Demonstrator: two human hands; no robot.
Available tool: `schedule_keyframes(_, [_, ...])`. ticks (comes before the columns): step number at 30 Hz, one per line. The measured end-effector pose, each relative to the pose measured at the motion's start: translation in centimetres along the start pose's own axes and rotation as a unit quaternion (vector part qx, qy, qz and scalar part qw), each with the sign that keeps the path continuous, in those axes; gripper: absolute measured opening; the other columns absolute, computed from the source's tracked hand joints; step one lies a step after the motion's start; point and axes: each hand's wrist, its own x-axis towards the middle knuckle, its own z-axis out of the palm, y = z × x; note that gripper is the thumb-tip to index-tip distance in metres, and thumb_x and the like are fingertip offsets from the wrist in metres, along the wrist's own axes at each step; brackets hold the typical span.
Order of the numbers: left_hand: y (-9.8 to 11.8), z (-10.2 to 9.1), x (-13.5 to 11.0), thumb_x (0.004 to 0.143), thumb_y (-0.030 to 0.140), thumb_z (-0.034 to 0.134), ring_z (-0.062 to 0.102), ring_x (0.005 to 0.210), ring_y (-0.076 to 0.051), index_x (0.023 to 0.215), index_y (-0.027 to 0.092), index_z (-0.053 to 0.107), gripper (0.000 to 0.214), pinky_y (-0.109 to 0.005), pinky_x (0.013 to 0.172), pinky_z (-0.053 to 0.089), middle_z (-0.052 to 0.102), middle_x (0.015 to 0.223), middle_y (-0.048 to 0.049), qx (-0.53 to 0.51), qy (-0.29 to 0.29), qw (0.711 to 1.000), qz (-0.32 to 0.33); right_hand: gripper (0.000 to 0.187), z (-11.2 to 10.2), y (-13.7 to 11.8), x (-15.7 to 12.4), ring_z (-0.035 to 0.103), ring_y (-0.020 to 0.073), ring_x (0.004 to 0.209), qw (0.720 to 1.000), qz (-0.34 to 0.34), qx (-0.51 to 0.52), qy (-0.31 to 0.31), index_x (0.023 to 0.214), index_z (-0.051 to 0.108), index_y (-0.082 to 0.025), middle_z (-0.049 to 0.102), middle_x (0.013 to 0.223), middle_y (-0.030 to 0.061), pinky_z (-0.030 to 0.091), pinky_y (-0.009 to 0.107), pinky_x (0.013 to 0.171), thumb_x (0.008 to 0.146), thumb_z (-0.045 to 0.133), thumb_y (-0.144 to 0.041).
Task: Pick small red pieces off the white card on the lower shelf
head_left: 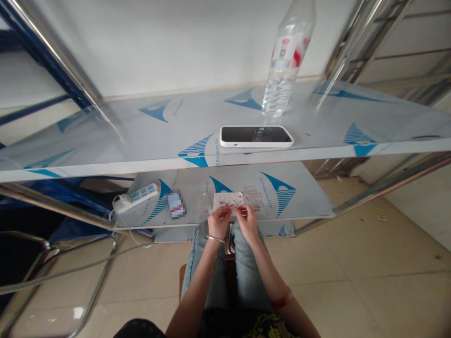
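Note:
My left hand [219, 222], with a bracelet at its wrist, and my right hand [247, 220] meet at the front edge of the lower shelf. The fingertips of both are pinched close together. Whatever they hold is too small to make out. Just beyond the fingers lies a white tray-like item [225, 197] with small pieces on it, partly hidden by my hands. To its left is a clear plastic bag [204, 202] with a reddish line. Several more such clear bags [252, 193] lie in a heap at its right, near my right hand.
On the upper shelf [141, 136] lie a white-cased phone [256, 136] and a standing water bottle [282, 70]. The lower shelf [306, 197] carries a power strip [139, 197] with a cable and a pixelated item [176, 204]. A metal-framed chair [102, 277] stands left.

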Motion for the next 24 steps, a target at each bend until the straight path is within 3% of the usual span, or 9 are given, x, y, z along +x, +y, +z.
schedule_keyframes(2, [0.5,-0.2,-0.3,0.077,0.016,0.060,0.070,0.079,-0.016,0.090,0.018,0.070,0.016,-0.029,0.078,0.056,0.074,0.089,-0.0050,0.025,-0.004,0.999,0.023,0.036,0.2,-0.3,-0.6,0.061,0.0187,0.072,0.995,0.040,0.058,-0.076,0.084,0.059,-0.019,0.066,0.083,0.0060,0.051,0.030,0.064,0.081,0.055,-0.055])
schedule_keyframes(4, [0.7,-0.2,-0.6,0.078,0.014,0.058,0.070,0.081,-0.016,0.092,0.019,0.070,0.020,-0.029,0.080,0.056,0.074,0.090,-0.0040,0.050,-0.008,0.998,0.033,0.038,0.3,-0.4,-1.0,0.064,0.0209,0.076,0.987,0.064,0.096,-0.108,0.089,0.062,-0.018,0.068,0.088,0.0077,0.053,0.031,0.064,0.082,0.054,-0.055])
schedule_keyframes(16, [1.2,-0.9,-1.2,0.080,0.025,0.060,0.070,0.080,-0.017,0.091,0.019,0.072,0.017,-0.028,0.078,0.056,0.074,0.091,-0.0042,0.018,-0.023,0.999,0.019,0.039,-0.6,-1.0,-1.3,0.068,0.0264,0.082,0.983,0.082,0.110,-0.117,0.087,0.073,-0.017,0.074,0.089,0.0086,0.058,0.037,0.070,0.075,0.061,-0.052])
schedule_keyframes(24, [0.8,-1.3,-1.0,0.076,0.027,0.066,0.071,0.076,-0.018,0.090,0.017,0.070,0.018,-0.028,0.073,0.057,0.074,0.084,-0.0059,-0.025,-0.023,0.999,-0.006,0.033,-0.8,-0.5,-1.4,0.067,0.0229,0.065,0.982,0.069,0.066,-0.162,0.085,0.074,-0.018,0.073,0.079,0.0066,0.056,0.035,0.061,0.076,0.058,-0.045])
